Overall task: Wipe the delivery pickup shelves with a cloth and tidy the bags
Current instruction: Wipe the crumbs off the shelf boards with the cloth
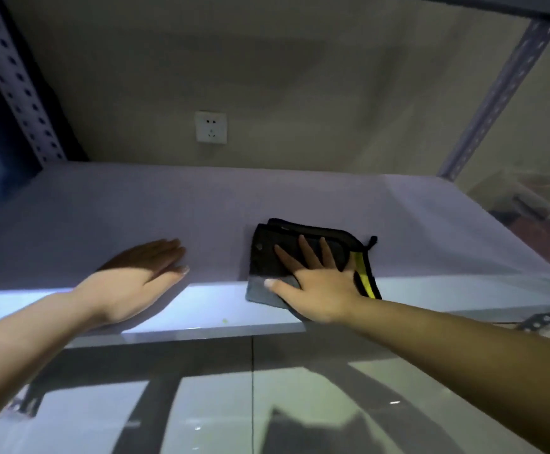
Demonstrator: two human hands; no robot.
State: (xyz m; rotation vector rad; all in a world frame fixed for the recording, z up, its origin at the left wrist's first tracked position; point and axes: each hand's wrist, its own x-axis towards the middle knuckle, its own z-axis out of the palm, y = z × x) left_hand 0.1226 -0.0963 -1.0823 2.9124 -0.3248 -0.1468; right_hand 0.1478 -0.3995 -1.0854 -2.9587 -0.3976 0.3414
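Observation:
A white shelf board (201,204) spans the view in front of me. A folded dark grey cloth (267,250) with black edging and a yellow stripe lies on it near the front edge, right of centre. My right hand (312,283) presses flat on the cloth, fingers spread and straight, thumb on its grey front corner. My left hand (136,283) rests flat on the bare shelf to the left, fingers straight and pointing right. A clear plastic bag (535,204) shows blurred at the far right, beyond the shelf's end.
Perforated metal uprights stand at the back left (14,80) and back right (496,93). A wall socket (211,127) sits on the beige wall behind the shelf. An upper shelf edge crosses the top right. Glossy floor tiles (267,388) lie below.

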